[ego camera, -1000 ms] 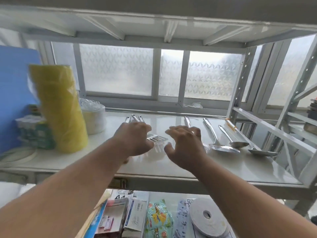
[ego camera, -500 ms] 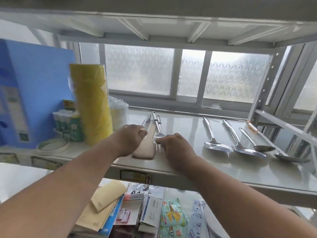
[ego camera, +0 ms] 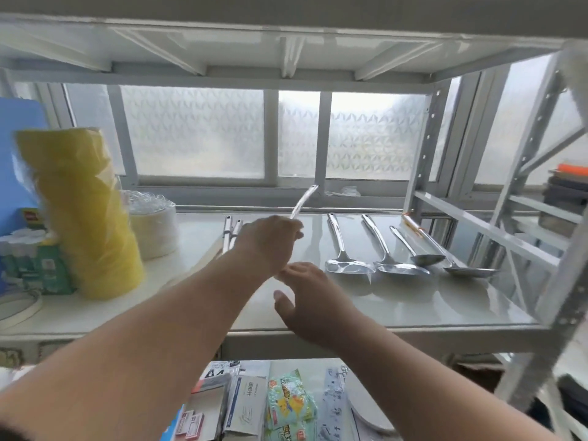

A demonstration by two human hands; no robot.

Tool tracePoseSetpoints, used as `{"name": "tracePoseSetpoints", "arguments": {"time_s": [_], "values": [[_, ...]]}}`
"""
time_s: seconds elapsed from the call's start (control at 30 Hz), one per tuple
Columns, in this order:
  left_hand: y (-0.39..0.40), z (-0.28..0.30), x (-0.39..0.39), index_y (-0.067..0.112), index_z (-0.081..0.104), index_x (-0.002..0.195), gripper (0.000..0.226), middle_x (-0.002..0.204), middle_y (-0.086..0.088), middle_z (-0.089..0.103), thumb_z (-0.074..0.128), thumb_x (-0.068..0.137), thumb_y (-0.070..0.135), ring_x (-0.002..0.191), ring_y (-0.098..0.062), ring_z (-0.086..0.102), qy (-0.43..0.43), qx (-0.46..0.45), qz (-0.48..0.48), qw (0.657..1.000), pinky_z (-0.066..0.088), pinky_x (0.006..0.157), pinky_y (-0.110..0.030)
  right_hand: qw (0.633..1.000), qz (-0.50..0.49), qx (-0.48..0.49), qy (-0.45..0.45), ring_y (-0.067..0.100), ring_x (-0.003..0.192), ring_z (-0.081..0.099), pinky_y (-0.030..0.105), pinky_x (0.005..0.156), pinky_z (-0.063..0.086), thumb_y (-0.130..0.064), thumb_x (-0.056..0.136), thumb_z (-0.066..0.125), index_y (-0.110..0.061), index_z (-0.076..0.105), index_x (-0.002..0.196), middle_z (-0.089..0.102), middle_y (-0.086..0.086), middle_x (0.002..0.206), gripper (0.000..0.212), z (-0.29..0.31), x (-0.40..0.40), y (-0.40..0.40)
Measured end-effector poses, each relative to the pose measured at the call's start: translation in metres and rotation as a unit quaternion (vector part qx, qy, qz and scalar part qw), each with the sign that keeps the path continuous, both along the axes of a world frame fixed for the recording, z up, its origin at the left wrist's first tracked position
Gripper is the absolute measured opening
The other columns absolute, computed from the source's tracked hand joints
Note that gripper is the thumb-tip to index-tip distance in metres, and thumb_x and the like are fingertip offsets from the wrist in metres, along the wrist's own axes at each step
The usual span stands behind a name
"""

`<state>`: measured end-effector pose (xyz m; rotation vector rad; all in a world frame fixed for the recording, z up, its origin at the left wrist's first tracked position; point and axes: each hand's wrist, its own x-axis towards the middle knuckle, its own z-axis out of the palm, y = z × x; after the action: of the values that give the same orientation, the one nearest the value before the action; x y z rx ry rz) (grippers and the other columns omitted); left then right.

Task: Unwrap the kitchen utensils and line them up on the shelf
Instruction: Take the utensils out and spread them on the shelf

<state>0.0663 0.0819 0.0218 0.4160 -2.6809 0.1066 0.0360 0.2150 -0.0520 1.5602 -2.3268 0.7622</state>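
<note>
The fingers of the left hand (ego camera: 269,241) curl around a slim shiny metal utensil handle (ego camera: 304,200), which sticks up out of the fist toward one o'clock, its tip raised clear of the shelf in front of the frosted patterned window (ego camera: 194,132); the utensil's working end is hidden behind the hand. The right hand (ego camera: 313,300) hovers at five o'clock from the left, fingers spread and holding nothing, its fingertips close to the left wrist. At nine o'clock from the left hand two more metal handles (ego camera: 231,229) lie side by side on the glossy white shelf board (ego camera: 413,300). At three o'clock four unwrapped steel utensils lie in a row with handles pointing away: a slotted metal spatula (ego camera: 345,253), a broad steel ladle (ego camera: 389,254), a small steel spoon (ego camera: 416,249) and a long shallow metal skimmer (ego camera: 458,259). Farther out at nine o'clock stand a stack of white disposable bowls in clear wrap (ego camera: 152,224) and a tall yellow plastic-wrapped roll (ego camera: 84,214). At six o'clock, on the lower shelf, lie paper packets and a green snack pouch (ego camera: 289,399).
</note>
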Motion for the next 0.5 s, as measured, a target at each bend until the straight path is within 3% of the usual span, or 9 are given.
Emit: {"name": "tracePoseSetpoints", "arguments": {"time_s": [0.13, 0.23, 0.33, 0.4, 0.5], "values": [[0.031, -0.026, -0.039, 0.024, 0.069, 0.111, 0.025, 0.121, -0.006, 0.07, 0.047, 0.108, 0.035, 0.108, -0.031, 0.067, -0.079, 0.093, -0.004, 0.993, 0.048, 0.084, -0.038, 0.994, -0.074, -0.075, 0.028, 0.021, 0.118, 0.062, 0.035, 0.117, 0.033, -0.021, 0.083, 0.05, -0.014, 0.076, 0.092, 0.077, 0.002, 0.1, 0.028, -0.011, -0.023, 0.032], [0.041, -0.04, -0.056, 0.024, 0.072, 0.115, 0.037, 0.12, -0.005, 0.07, 0.043, 0.108, 0.046, 0.109, -0.028, 0.065, -0.057, 0.212, -0.016, 0.975, 0.051, 0.092, -0.04, 0.982, -0.134, -0.131, -0.026, 0.027, 0.097, 0.067, 0.039, 0.117, 0.034, -0.021, 0.078, 0.051, -0.014, 0.068, 0.067, 0.071, 0.005, 0.075, 0.021, -0.014, -0.031, 0.037], [0.038, -0.043, -0.062, 0.03, 0.071, 0.099, 0.043, 0.106, -0.003, 0.072, 0.041, 0.106, 0.06, 0.099, -0.025, 0.066, -0.059, 0.235, -0.034, 0.97, 0.054, 0.09, -0.041, 0.971, -0.165, -0.159, -0.067, 0.029, 0.104, 0.06, 0.043, 0.105, 0.042, -0.026, 0.074, 0.052, -0.012, 0.068, 0.068, 0.067, 0.007, 0.085, 0.022, -0.013, -0.031, 0.038], [0.032, -0.045, -0.063, 0.036, 0.072, 0.097, 0.049, 0.101, 0.003, 0.073, 0.037, 0.102, 0.071, 0.096, -0.021, 0.067, -0.08, 0.254, -0.063, 0.962, 0.054, 0.087, -0.039, 0.969, -0.172, -0.155, -0.082, 0.023, 0.109, 0.055, 0.035, 0.104, 0.041, -0.029, 0.077, 0.056, -0.013, 0.071, 0.073, 0.064, 0.006, 0.094, 0.023, -0.011, -0.028, 0.039], [0.025, -0.046, -0.058, 0.034, 0.073, 0.08, 0.057, 0.087, 0.01, 0.074, 0.035, 0.104, 0.07, 0.089, -0.015, 0.068, -0.089, 0.322, -0.114, 0.936, 0.05, 0.083, -0.036, 0.971, -0.173, -0.145, -0.076, 0.019, 0.109, 0.049, 0.028, 0.097, 0.038, -0.033, 0.08, 0.055, -0.018, 0.072, 0.08, 0.057, 0.001, 0.096, 0.023, -0.012, -0.028, 0.04]]}}
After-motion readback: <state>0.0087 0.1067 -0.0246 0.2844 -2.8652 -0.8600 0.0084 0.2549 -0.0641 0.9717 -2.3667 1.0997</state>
